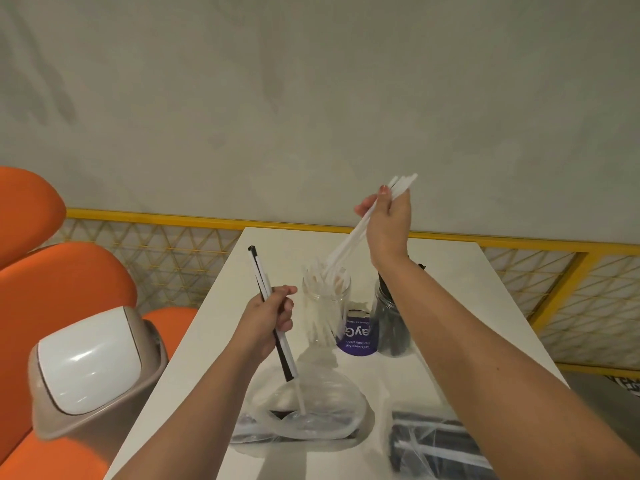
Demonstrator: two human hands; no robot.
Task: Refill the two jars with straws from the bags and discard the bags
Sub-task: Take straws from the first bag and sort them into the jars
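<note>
My right hand (388,220) grips a bundle of white straws (349,242), tilted, with their lower ends inside the mouth of a clear jar (323,306) that holds white straws. My left hand (268,320) is closed on a few black and white straws (268,306), held left of that jar. A second jar (391,327) with black straws stands to the right, partly behind my right forearm. A nearly empty clear bag (304,410) lies at the near middle of the table. Another bag (436,445) with black and white straws lies at the near right.
A white table (467,289) carries everything. A purple round sticker (356,336) sits between the jars. A bin with a white swing lid (90,365) stands left of the table, beside orange seats (52,289). A yellow mesh rail (554,289) runs behind.
</note>
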